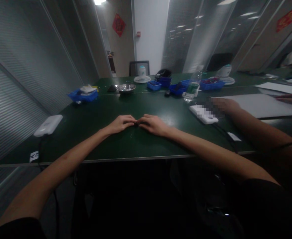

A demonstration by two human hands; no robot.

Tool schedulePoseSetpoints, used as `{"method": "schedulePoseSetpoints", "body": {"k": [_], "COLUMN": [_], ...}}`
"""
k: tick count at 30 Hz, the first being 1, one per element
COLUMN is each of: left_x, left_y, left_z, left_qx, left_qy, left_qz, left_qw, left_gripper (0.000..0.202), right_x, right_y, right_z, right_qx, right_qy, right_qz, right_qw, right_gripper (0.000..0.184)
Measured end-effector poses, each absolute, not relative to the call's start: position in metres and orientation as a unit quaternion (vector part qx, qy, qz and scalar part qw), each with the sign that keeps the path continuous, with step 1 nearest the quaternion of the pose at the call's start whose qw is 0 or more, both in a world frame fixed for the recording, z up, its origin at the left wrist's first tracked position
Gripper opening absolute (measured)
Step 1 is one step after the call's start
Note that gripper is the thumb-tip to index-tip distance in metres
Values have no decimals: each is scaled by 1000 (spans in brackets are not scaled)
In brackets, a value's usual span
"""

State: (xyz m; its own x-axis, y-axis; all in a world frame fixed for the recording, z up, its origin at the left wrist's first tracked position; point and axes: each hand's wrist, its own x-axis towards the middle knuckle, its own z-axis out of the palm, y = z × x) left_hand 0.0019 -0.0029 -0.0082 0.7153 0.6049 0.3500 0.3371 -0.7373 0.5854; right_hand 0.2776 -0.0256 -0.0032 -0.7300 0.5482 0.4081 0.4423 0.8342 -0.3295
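The left hand (121, 124) and the right hand (153, 124) come together over the green table (106, 146), with the fingertips almost meeting. A small dark thing (136, 124) is right between them, at the tips of the fingers. It is too tiny and dark to tell what it is. Each hand makes a narrow pinch, with its thumb near its fingers, but I cannot tell if both hands hold the thing or if one only touches it. The thing is low, close to the table top, and I cannot tell if it rests there. A metal bowl (126, 88) is farther back, well apart from the hands. A clear bottle (193, 87) stands past the right hand, near a white box (203, 114).
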Motion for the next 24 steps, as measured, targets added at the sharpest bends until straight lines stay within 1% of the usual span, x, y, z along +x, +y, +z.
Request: {"method": "schedulePoseSetpoints", "body": {"k": [4, 9, 14, 16, 21, 24], "left_x": [5, 7, 4, 3, 3, -2], "left_y": [-6, -7, -2, -1, -5, -2], "left_z": [-8, -6, -10, -10, -5, -4], "left_qx": [898, 892, 881, 883, 909, 918], "left_qy": [247, 253, 278, 288, 281, 287], "left_qz": [276, 267, 267, 256, 221, 207], "left_qw": [238, 261, 275, 267, 213, 180], "left_gripper": [24, 26, 38, 42, 37, 38], "right_x": [274, 273, 275, 275, 280, 284], "right_y": [-25, -26, -26, -24, -22, -24], "right_z": [-2, -4, -5, -5, -4, 0], "right_qx": [-253, -265, -286, -298, -325, -338], "right_qy": [-923, -919, -907, -904, -906, -908], "right_qz": [148, 123, 108, 104, 82, 73], "right_qw": [250, 267, 290, 288, 259, 238], "right_gripper": [26, 23, 23, 23, 20, 21]}}
